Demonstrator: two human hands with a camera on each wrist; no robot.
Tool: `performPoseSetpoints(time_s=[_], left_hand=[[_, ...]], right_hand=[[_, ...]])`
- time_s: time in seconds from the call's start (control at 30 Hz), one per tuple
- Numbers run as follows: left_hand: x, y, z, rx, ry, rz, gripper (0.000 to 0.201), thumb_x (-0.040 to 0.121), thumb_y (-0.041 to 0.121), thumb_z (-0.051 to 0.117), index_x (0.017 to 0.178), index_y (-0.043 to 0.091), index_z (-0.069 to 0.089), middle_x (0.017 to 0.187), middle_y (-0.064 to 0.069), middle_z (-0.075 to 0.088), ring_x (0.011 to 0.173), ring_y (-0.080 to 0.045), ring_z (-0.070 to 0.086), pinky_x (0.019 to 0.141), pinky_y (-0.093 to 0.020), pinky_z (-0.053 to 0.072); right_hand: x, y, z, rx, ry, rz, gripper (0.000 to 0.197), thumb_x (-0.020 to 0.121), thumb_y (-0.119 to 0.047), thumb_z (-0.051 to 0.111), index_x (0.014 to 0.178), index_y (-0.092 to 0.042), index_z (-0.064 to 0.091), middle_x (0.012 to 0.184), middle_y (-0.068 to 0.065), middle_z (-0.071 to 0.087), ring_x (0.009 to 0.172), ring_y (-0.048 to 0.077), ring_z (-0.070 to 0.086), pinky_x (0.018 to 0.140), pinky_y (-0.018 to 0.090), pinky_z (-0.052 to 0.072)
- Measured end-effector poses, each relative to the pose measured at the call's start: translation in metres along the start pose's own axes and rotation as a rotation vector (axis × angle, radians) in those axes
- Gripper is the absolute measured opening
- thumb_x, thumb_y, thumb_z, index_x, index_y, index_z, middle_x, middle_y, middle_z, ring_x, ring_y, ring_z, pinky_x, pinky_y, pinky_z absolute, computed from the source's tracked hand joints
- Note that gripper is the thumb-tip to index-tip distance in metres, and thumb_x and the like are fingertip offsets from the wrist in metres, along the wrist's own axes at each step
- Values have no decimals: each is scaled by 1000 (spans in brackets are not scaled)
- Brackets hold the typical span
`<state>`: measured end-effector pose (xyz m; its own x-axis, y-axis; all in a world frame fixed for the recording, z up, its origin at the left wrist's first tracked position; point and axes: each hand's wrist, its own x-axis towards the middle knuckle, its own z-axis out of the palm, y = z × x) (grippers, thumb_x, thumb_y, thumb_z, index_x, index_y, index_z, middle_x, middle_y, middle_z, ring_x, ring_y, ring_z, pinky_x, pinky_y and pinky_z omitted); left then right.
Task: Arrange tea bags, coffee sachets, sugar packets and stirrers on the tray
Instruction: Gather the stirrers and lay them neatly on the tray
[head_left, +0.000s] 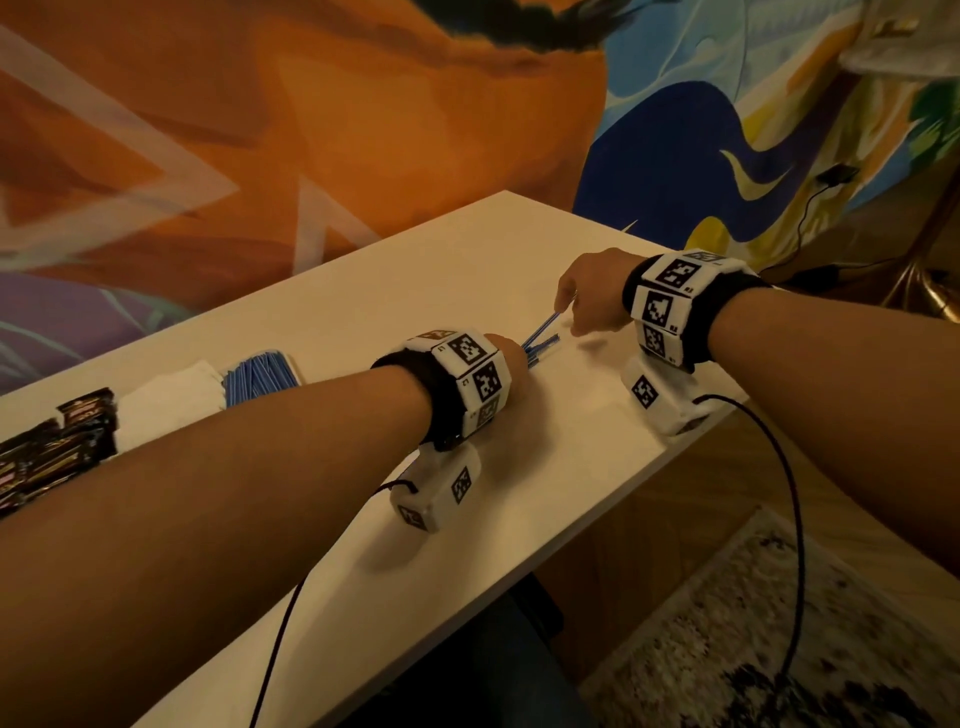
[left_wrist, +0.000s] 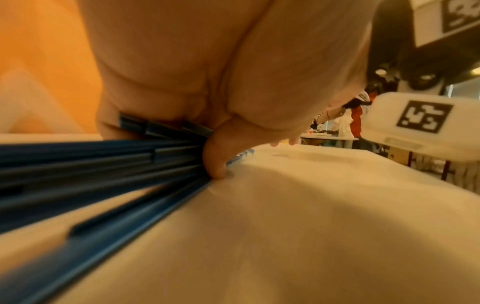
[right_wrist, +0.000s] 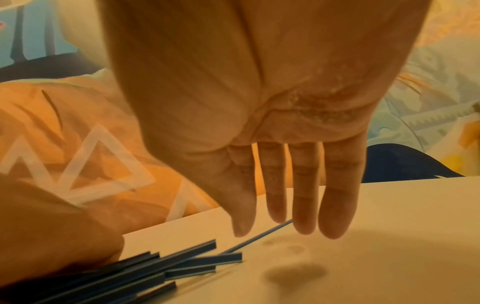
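My left hand (head_left: 511, 364) grips a bundle of blue stirrers (head_left: 543, 343) in the middle of the white table (head_left: 467, 260). In the left wrist view the stirrers (left_wrist: 103, 164) fan out from the fist and the thumb tip (left_wrist: 215, 164) presses on the tabletop. Just beyond, my right hand (head_left: 582, 306) hovers with straight fingers (right_wrist: 303, 205) pointing down at the bundle's far ends (right_wrist: 182, 261). One stirrer (right_wrist: 259, 238) sticks up behind those fingertips; whether they touch it is unclear. At far left lie more blue stirrers (head_left: 260, 376), white packets (head_left: 171, 400) and dark sachets (head_left: 57, 447).
A painted wall (head_left: 311, 130) runs behind the table. The table's front edge (head_left: 597, 525) drops to a patterned rug (head_left: 753, 623). Black cables (head_left: 789, 493) hang from both wrists, and a golden stand base (head_left: 924, 291) is at far right.
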<state>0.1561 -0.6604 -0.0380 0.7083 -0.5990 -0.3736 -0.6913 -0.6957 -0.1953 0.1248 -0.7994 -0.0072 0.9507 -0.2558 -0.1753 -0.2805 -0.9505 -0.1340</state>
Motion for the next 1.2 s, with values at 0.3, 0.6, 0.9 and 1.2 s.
performPoseSetpoints(time_s=[0.3,0.6,0.9,1.2], left_hand=[[-18,-1,7,12,-14,-16,28,96,21,49,119,5,57,84,-2,49,79,-21,55,67,-25,42],[-29,-18,-15,-238,-63,-120,37,98,11,42,61,10,39,63,-3,39,53,-13,34,41,-18,30],[-39,-58,-8,-1114,38,-395,24,99,4,31,83,5,48,73,-12,50,63,-24,47,62,-36,42],[-65,-92,-13,-1447,72,-401,20,90,2,25,87,10,43,59,0,29,43,-10,18,36,-17,16]], right_hand=[[18,-20,-1,-153,-26,-79,38,89,-14,64,127,-12,61,132,6,58,118,25,55,87,28,45],[46,-33,8,-342,-52,-72,20,72,-29,77,86,-18,69,78,-1,64,77,24,63,71,34,54],[35,-28,26,-366,-134,-127,23,97,-20,50,112,-4,57,101,8,56,84,22,46,73,28,36],[-1,-66,11,-292,-133,-300,28,97,-18,48,118,-3,59,119,14,62,103,29,58,84,35,45]])
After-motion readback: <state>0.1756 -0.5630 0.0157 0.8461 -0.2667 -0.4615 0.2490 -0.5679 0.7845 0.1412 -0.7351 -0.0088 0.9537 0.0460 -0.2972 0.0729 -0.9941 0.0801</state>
